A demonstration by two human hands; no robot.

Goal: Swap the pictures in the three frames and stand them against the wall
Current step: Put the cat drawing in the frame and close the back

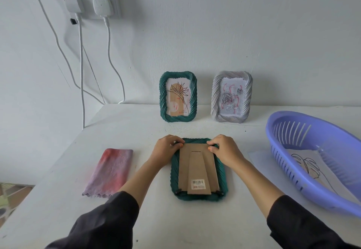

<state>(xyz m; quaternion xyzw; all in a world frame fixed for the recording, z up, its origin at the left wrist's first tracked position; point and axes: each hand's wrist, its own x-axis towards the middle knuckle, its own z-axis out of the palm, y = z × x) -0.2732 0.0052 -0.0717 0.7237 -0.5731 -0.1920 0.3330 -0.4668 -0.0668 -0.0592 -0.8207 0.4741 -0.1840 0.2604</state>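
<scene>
A green frame (222, 178) lies face down in the middle of the white table (175, 225); its brown cardboard back (199, 162) with a barcode sticker faces up. My left hand (166, 149) pinches the back's far left corner, and my right hand (224, 149) pinches its far right corner. Two more frames stand against the wall: a green frame (178, 96) with a flower drawing and a silver-grey frame (231, 96) with a rose picture. A loose leaf line drawing (310, 170) lies under the basket at the right.
A purple plastic basket (316, 161) rests tilted at the right edge of the table. A folded pink-purple cloth (110, 172) lies at the left. White cables (82, 73) hang from a wall socket (91, 0) at the upper left.
</scene>
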